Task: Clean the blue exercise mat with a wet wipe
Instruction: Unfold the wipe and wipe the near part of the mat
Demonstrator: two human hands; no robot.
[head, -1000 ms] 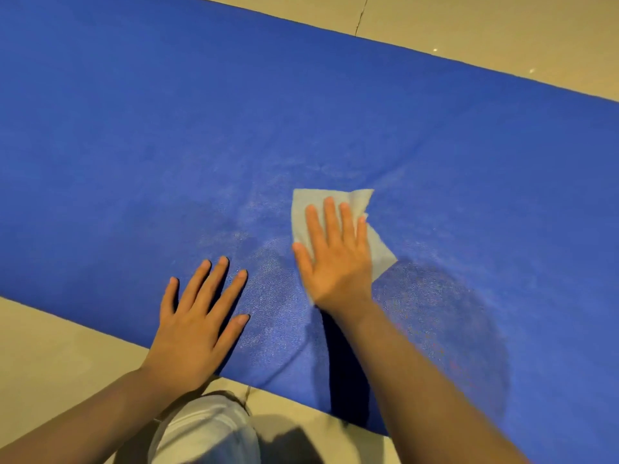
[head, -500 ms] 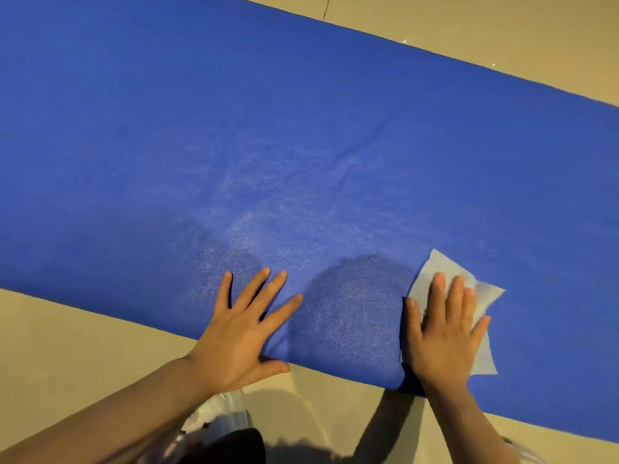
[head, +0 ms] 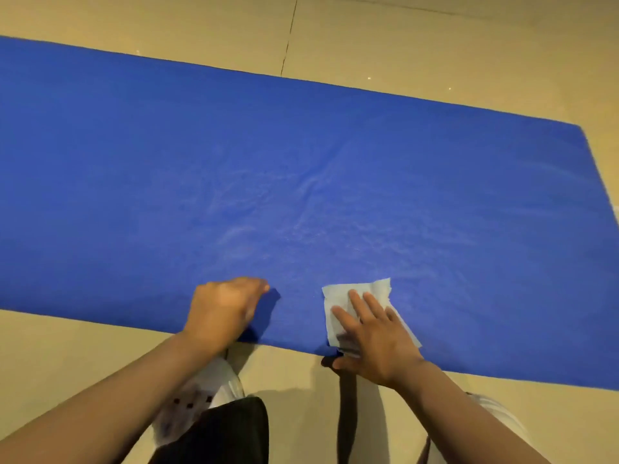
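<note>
Tan floor [head: 435, 45] carries the mat [head: 301, 169], and at its near edge the right hand [head: 375, 343] presses the wipe [head: 355, 293] flat with straight fingers, mid-stroke, while the left hand [head: 224, 306], seemingly curled and empty, steadies it; next the wipe wants pushing toward unwiped blue farther out.

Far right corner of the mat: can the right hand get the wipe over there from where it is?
Probably yes. The right hand presses the wipe flat near the mat's near edge, and the blue surface up to that corner is bare. It may need a lean.
</note>
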